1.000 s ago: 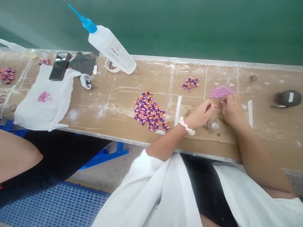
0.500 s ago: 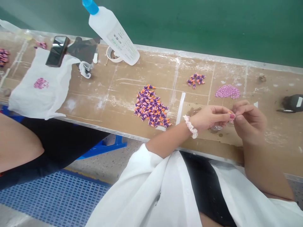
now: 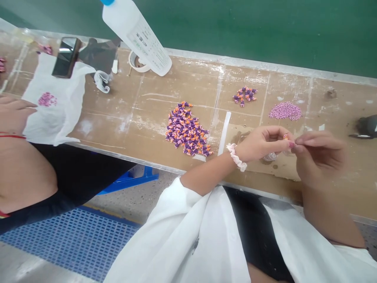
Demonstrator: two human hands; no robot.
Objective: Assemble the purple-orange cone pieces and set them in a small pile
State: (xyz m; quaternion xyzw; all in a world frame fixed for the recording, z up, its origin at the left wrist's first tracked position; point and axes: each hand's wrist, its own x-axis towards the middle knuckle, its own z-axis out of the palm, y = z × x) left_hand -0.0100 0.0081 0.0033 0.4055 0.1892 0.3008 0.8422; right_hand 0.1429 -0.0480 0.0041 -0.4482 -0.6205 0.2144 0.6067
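My left hand (image 3: 266, 143), with a pale scrunchie on its wrist, pinches a small figurine between thumb and forefinger. Only the figurine's orange top (image 3: 285, 136) shows above the fingers. Thumb and fingers of my right hand (image 3: 319, 153) are closed together right at my left fingertips; whatever they hold is too small and blurred to make out. Behind my hands lies a heap of tiny pink pieces (image 3: 285, 111). A small cluster of purple-and-orange figurines (image 3: 245, 96) is further back, and a large pile of similar figurines (image 3: 187, 129) is to the left. Below my left hand sits a small clear container (image 3: 269, 157).
A white bottle (image 3: 138, 35) leans over a tape roll (image 3: 136, 62) at the back. Further left are a phone (image 3: 66, 57), a white cloth (image 3: 63, 106) with pink pieces, and another person's hand (image 3: 13, 114). A black object (image 3: 366, 127) lies at the right.
My right hand has shifted slightly right, its fingers still at my left fingertips. Another person's hand has come onto the cloth's left edge. The view has shifted slightly.
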